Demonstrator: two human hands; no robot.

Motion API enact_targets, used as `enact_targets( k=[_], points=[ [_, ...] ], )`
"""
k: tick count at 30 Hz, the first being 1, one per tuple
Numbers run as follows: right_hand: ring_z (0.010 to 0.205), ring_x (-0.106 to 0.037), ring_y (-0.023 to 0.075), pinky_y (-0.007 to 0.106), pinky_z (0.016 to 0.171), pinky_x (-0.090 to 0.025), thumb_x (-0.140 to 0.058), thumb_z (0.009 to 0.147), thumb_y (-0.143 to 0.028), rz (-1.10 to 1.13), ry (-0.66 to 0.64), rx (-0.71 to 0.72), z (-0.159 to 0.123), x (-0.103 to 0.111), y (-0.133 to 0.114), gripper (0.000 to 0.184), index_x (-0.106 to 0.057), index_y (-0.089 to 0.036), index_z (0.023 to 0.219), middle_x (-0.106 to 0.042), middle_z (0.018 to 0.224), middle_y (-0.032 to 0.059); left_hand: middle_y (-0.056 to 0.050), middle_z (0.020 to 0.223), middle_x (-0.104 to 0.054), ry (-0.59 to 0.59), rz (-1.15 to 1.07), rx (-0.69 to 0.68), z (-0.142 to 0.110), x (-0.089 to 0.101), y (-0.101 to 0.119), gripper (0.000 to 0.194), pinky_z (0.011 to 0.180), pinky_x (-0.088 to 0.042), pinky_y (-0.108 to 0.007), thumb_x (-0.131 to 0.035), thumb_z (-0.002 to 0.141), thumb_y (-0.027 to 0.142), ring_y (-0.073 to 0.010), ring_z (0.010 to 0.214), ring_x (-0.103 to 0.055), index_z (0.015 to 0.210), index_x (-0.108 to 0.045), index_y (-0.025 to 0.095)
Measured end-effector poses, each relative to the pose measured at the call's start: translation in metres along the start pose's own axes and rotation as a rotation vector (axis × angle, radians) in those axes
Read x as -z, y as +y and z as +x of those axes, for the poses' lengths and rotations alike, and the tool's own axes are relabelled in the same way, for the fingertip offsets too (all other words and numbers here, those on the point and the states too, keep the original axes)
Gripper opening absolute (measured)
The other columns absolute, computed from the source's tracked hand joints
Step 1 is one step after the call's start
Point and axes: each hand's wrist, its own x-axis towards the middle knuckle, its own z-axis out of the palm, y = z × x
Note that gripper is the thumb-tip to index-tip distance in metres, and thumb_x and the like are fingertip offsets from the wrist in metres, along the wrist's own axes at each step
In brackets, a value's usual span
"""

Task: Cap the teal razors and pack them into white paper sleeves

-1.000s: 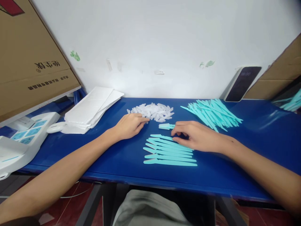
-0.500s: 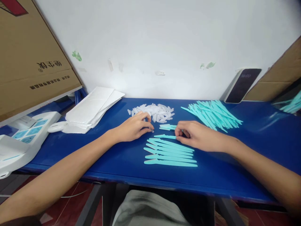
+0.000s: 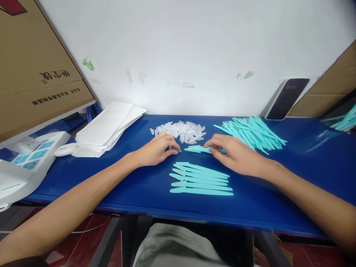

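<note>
My left hand (image 3: 161, 149) is closed, thumb and forefinger pinching a small clear plastic blade cap (image 3: 179, 150) beside the cap heap. Across from it, my right hand (image 3: 230, 152) has thumb and fingers around a turquoise eyebrow razor (image 3: 191, 150), its tip pointing left toward the cap. At least one more razor, with a whitish cap on its head, lies against it, partly hidden by my fingers. Below both hands, several turquoise razors (image 3: 201, 181) lie in a fanned row, heads to the left. A heap of translucent caps (image 3: 189, 132) is behind my left hand.
A pile of turquoise razors (image 3: 254, 131) lies at the back right, near a phone (image 3: 287, 99) leaning on the wall. White packets (image 3: 107, 124) and a white power strip (image 3: 52, 148) are at left. Cardboard boxes (image 3: 36, 70) flank the blue table (image 3: 133, 193).
My right hand has moved up and away from the fanned row with the razor, to beside the capped one. My left hand has shifted slightly up, still pinching the cap.
</note>
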Motion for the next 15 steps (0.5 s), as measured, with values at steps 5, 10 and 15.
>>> enact_targets(
  k=[5, 10, 15],
  points=[
    [0.077, -0.067, 0.0218, 0.039, 0.081, -0.046, -0.05, 0.096, -0.025, -0.029, 0.086, -0.103, 0.001, -0.001, -0.007, 0.025, -0.074, -0.019, 0.1, -0.076, 0.092, 0.006, -0.007, 0.107, -0.071, 0.04, -0.07, 0.032, 0.0, -0.002, -0.003, 0.015, 0.095, -0.045, -0.038, -0.062, 0.103, 0.031, -0.0248, 0.109, -0.057, 0.105, -0.073, 0.02],
    [0.072, -0.066, 0.0215, 0.035, 0.069, -0.046, -0.053, 0.093, -0.026, -0.015, 0.04, -0.128, 0.001, -0.002, -0.013, 0.025, -0.076, -0.018, 0.089, -0.077, 0.087, 0.0069, -0.007, 0.102, -0.073, 0.064, -0.072, 0.032, 0.001, -0.006, -0.007, 0.023, 0.089, -0.049, -0.035, -0.065, 0.101, 0.031, -0.0231, 0.102, -0.064, 0.12, -0.071, 0.019],
    [0.069, -0.063, 0.0193, 0.033, 0.065, -0.043, -0.054, 0.094, -0.025, -0.015, 0.013, -0.075, 0.0, -0.006, -0.009, 0.023, -0.073, -0.018, 0.085, -0.071, 0.083, 0.0065, -0.007, 0.105, -0.074, 0.056, -0.025, 0.016, 0.001, -0.006, -0.003, 0.022, 0.094, -0.048, -0.037, -0.065, 0.101, 0.028, -0.0242, 0.103, -0.065, 0.12, -0.072, 0.019]
  ],
)
